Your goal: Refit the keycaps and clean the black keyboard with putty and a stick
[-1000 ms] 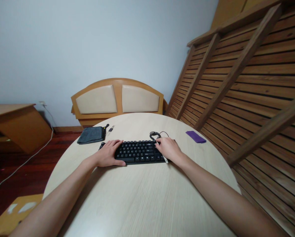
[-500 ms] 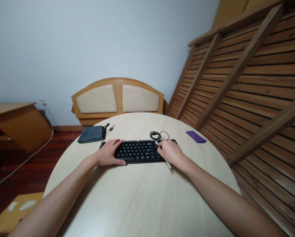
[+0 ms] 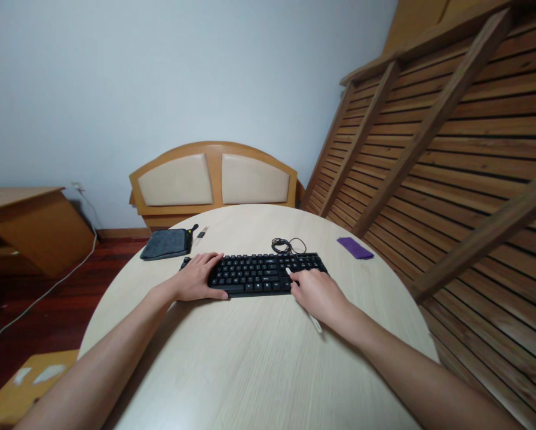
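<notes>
A black keyboard (image 3: 250, 276) lies flat across the middle of the round table. My left hand (image 3: 198, 277) spans its left end, thumb along the near edge and fingers over the far edge, gripping it. In my right hand (image 3: 318, 292), closed fingers pinch a thin white stick-like tool (image 3: 315, 324). One end of the tool touches or hovers just over the keys left of the number pad; the other sticks out below my palm. Exactly what its tip is like, I cannot make out. The keyboard's coiled black cable (image 3: 282, 245) rests behind it.
A dark grey pouch (image 3: 166, 244) and a small black item, perhaps a USB plug (image 3: 201, 235), lie at the table's back left. A folded purple cloth (image 3: 355, 248) is at the right. Slatted wooden boards (image 3: 429, 161) lean close on the right side.
My right hand has moved slightly right and nearer to me, drawing the white tool down the keys. More of the number pad shows. My left hand stays in place.
</notes>
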`<action>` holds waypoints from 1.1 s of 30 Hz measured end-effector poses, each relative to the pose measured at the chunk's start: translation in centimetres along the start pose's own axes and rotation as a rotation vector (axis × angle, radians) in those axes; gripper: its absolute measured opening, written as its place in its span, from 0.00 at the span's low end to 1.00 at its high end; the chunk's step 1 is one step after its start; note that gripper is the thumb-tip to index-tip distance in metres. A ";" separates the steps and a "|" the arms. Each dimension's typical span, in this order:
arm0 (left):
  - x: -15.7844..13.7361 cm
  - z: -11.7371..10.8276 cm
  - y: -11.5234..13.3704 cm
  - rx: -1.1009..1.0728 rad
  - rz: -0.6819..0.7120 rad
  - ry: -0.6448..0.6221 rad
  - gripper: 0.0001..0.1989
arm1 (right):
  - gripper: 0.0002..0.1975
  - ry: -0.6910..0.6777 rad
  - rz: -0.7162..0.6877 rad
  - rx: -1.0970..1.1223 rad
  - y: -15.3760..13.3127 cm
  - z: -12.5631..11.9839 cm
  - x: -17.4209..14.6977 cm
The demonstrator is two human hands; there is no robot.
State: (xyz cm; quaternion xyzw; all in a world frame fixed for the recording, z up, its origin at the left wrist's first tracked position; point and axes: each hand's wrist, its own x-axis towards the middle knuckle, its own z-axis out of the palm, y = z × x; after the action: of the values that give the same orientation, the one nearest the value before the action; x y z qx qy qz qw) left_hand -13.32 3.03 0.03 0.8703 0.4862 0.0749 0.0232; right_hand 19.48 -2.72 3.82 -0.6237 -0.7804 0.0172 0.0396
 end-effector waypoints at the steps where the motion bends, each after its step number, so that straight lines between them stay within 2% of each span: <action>1: 0.0 0.0 0.0 0.001 -0.001 -0.004 0.60 | 0.14 -0.002 0.005 -0.007 0.0 0.0 -0.3; 20: -0.1 0.2 -0.1 -0.011 -0.010 0.011 0.58 | 0.13 0.011 -0.035 0.005 -0.4 0.0 -2.9; 26: -0.1 -0.1 0.2 -0.011 -0.032 -0.018 0.60 | 0.12 -0.008 -0.042 -0.004 -0.4 -0.3 -3.6; 33: 0.0 -0.1 0.2 -0.008 -0.027 -0.017 0.60 | 0.14 0.050 -0.031 0.013 -0.1 0.0 -3.3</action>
State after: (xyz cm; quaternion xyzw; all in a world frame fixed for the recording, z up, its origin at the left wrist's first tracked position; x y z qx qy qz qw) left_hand -13.23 2.92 0.12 0.8642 0.4973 0.0689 0.0319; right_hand 20.15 -5.93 3.70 -0.6115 -0.7887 0.0060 0.0636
